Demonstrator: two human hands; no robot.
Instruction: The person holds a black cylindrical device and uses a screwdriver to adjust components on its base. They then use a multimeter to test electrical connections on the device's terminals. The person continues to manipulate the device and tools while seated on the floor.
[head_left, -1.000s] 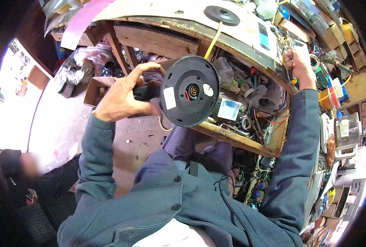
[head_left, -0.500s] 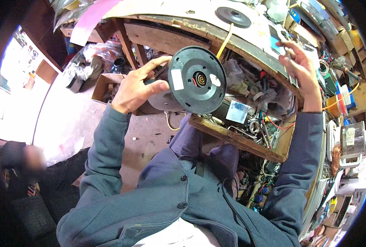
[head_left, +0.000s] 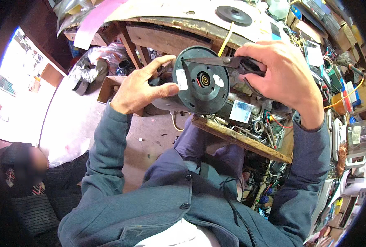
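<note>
An electric kettle (head_left: 199,99) is held on its side in the air, its round black underside facing me. A ringed connector sits at the middle of that underside, with two white labels beside it. My left hand (head_left: 137,90) grips the kettle's body from the left, thumb close to the base rim; its other fingers are partly hidden. In my right hand (head_left: 286,74) is a pair of scissors (head_left: 216,61) with dark handles. Their blades lie across the upper part of the kettle's underside, tips near its upper left rim. Whether the tips touch it I cannot tell.
Behind the kettle runs a cluttered wooden workbench (head_left: 158,14), where a black round kettle base (head_left: 234,15) with a yellow cord lies. An open drawer (head_left: 249,142) of tools and wires juts out above my legs. At the lower left is another person (head_left: 30,197).
My right hand has come in leftward from the bench's right side, bringing the scissors to the kettle's underside. The kettle stays in my left hand, shifted slightly right.
</note>
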